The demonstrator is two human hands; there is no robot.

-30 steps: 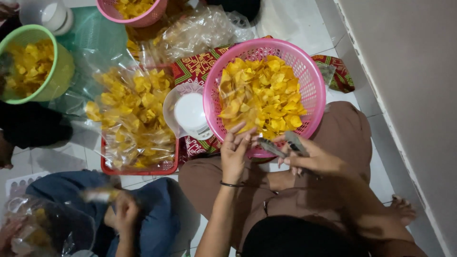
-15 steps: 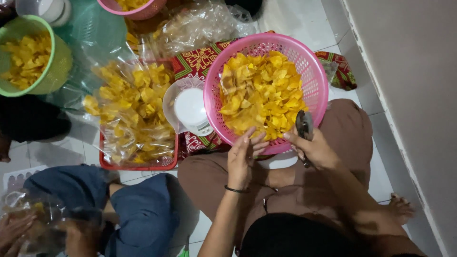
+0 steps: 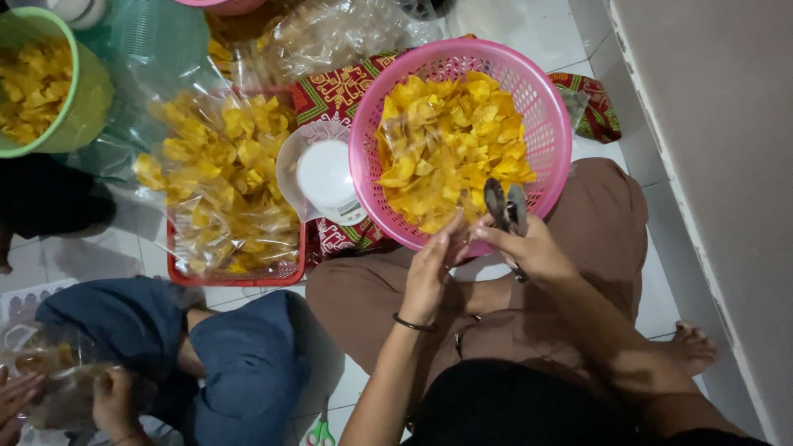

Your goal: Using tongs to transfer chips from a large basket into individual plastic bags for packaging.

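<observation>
- Head view: the right hand is clenched around a pair of metal tongs. The paddle tips point up over the near rim of the pink basket, most likely so they can dip straight into the yellow chips piled inside.
- The left hand sits just beside the right, its fingers meeting the right hand at the basket's near edge. Whether it pinches a chip, a bag or nothing is hidden by the fingers, so I cannot tell its grip.
- The basket rests against the person's knees on a patterned red cloth, near enough to reach without leaning.
- A small white kitchen scale with a clear bowl on top stands touching the basket's left side, handy for portioning.
- Left of it, a red tray holds clear bags of chips, stacked within arm's reach.
- A green basket of chips is cut off at the top left edge; another pink rim at the top is barely in view.
- At lower left another person, in blue trousers, holds a clear bag; their hands are partly out of frame and the bag's contents are blurred.
- Something green-handled on the floor at the bottom edge is too cropped to make out.
</observation>
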